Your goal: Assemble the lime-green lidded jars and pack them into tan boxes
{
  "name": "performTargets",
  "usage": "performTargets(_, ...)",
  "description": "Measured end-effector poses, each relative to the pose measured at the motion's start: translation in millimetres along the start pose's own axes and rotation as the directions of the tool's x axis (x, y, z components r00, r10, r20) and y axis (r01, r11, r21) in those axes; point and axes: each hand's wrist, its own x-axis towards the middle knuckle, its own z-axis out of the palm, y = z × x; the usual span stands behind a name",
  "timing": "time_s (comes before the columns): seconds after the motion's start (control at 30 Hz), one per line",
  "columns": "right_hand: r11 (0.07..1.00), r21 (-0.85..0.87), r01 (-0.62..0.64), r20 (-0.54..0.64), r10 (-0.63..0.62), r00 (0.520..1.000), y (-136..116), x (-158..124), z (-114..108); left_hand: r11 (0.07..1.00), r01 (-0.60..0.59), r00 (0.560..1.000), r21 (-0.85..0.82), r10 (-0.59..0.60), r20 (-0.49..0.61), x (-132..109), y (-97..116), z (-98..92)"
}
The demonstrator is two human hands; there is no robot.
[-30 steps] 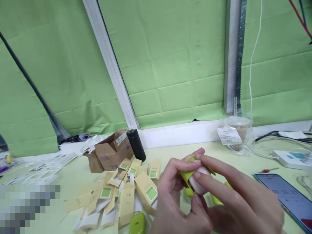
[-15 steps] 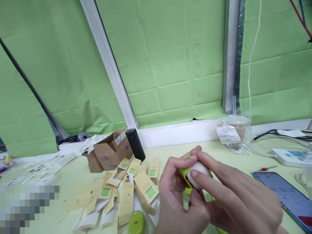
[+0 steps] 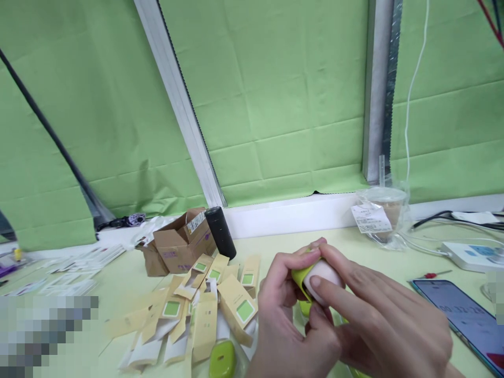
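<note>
Both my hands hold one small object above the pale table (image 3: 118, 283): a white rounded piece (image 3: 323, 273) partly wrapped in a lime green cover (image 3: 300, 277). My left hand (image 3: 285, 320) curls around it from the left, fingers on the green cover's top edge. From the right, my right hand (image 3: 386, 325) pinches the white piece with fingertips and thumb. Another lime green cover (image 3: 222, 361) lies on the table by my left wrist.
A heap of tan cartons with green squares (image 3: 205, 310) lies left of my hands, behind it an open brown box (image 3: 179, 247) and a black cylinder (image 3: 220, 232). A bagged cup (image 3: 380, 212), a white power strip (image 3: 470, 254) and a phone (image 3: 460, 315) sit at right.
My hands have kept working the white piece in the green cover; they rose slightly and the fingers shifted. The view moved a little.
</note>
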Motion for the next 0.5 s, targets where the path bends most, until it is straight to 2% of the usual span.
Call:
performTargets(0.17,0.995,0.078,-0.061,0.037,0.058,0.998,4.2,2.8,-2.6,0.998,-0.056,0.993,0.018,0.054,0.104,-0.3,2.6,-6.2)
performTargets(0.3,0.992,0.12,-0.046,0.082,0.036,0.996,12.8,9.9,-5.9,0.997,-0.078,0.98,0.021,0.072,0.187,1.9,3.8,-12.5)
performTargets(0.5,0.956,0.271,-0.11,0.158,0.069,0.985,21.4,10.9,-11.8,0.997,0.008,0.946,-0.076,0.017,0.324,4.0,8.9,-20.3)
